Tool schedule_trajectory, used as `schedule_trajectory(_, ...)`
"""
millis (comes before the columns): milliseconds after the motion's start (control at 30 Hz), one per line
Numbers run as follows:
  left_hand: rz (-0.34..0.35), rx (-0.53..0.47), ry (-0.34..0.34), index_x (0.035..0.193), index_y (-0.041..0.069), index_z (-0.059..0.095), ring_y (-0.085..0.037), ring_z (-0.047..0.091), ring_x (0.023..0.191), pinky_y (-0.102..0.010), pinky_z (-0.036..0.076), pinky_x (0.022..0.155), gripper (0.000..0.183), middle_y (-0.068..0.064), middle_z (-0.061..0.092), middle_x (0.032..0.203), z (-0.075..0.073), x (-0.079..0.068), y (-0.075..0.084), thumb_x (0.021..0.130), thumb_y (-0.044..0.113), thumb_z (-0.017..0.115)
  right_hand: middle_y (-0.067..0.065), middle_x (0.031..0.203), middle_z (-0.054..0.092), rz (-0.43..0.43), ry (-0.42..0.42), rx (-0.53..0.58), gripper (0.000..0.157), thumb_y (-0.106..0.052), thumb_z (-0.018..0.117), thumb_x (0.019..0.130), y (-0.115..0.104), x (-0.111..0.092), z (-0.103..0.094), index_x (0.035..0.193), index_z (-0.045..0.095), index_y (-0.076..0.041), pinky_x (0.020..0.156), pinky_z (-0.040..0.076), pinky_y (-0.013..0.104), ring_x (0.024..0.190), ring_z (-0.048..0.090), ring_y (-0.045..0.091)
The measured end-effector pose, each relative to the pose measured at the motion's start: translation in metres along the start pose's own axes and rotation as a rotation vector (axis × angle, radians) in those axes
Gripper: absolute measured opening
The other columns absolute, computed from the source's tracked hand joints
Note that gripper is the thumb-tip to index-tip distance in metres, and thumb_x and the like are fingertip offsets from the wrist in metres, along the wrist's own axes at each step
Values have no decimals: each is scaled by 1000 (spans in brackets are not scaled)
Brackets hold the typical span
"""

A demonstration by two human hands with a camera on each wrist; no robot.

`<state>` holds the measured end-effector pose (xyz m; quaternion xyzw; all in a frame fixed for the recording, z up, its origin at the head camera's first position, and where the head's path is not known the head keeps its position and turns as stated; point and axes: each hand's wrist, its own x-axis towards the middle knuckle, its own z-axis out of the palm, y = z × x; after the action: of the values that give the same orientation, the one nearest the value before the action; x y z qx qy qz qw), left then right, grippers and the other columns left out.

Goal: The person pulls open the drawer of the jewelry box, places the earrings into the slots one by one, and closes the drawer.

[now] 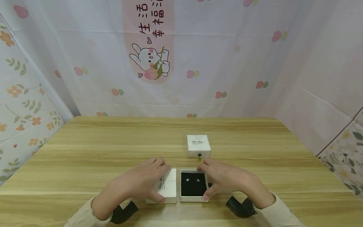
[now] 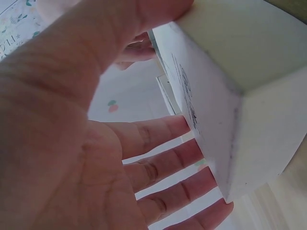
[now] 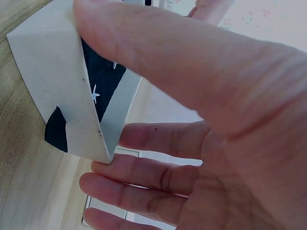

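Near the front of the table, my left hand (image 1: 141, 181) grips a white box sleeve (image 1: 170, 186) with printed lettering on top. The thumb is on the near side and the fingers at the far edge; the left wrist view shows the sleeve (image 2: 206, 91) close up. Just right of it is a white jewelry box drawer (image 1: 194, 199), its black lining holding two silver starfish-shaped earrings (image 1: 187, 180). My right hand (image 1: 227, 176) holds the drawer between thumb and fingers by its right end, where a black pull tab (image 3: 56, 132) sticks out.
Behind the hands stands a second, closed white box (image 1: 198, 143) with similar lettering and a small black tab. The wooden table (image 1: 113, 138) ends at a patterned curtain (image 1: 212, 63), with more printed cloth on both sides.
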<state>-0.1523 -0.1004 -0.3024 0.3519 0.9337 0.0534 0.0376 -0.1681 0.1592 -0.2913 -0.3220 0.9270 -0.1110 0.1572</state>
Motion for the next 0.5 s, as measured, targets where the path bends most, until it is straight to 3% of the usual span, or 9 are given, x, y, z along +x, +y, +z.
schedule_trajectory(500,15,-7,23,129,9,50,-15,43,98,-33,43,86,78,2,47,111,3,2,3,66,47,76,-5,104,44,4,-12,14,70,-42,78,68,0,0,0,121,52,-6,79,46,31,88,46,9)
